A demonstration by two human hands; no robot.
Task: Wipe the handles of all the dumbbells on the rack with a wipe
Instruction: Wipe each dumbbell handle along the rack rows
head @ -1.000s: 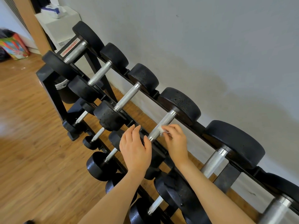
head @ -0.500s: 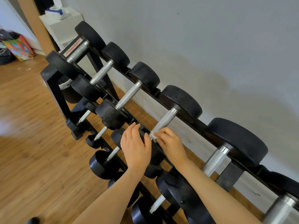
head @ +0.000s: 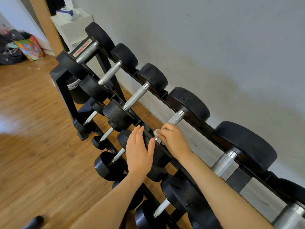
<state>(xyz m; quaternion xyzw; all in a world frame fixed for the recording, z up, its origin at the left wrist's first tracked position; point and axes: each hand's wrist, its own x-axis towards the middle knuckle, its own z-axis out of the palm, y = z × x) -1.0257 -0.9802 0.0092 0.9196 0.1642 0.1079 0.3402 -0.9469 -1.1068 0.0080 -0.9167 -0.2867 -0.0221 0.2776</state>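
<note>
A black rack (head: 62,90) holds several black dumbbells with silver knurled handles on its tiers. My right hand (head: 173,139) grips a white wipe (head: 157,133) wrapped round the near end of one top-tier handle (head: 175,119). My left hand (head: 138,151) rests flat, fingers straight, on that dumbbell's near black head (head: 158,156), which it mostly hides. Other top-tier handles lie to the left (head: 136,98) and right (head: 222,162).
A grey wall (head: 214,47) runs right behind the rack. Wooden floor (head: 33,129) stretches out on the left. At the far end stand a white cabinet (head: 74,28) with a tissue box (head: 67,13), plus a colourful bag (head: 29,47) beside dark bags.
My right hand has slid with the wipe down the handle toward its near end. The left hand has stayed on the dumbbell head.
</note>
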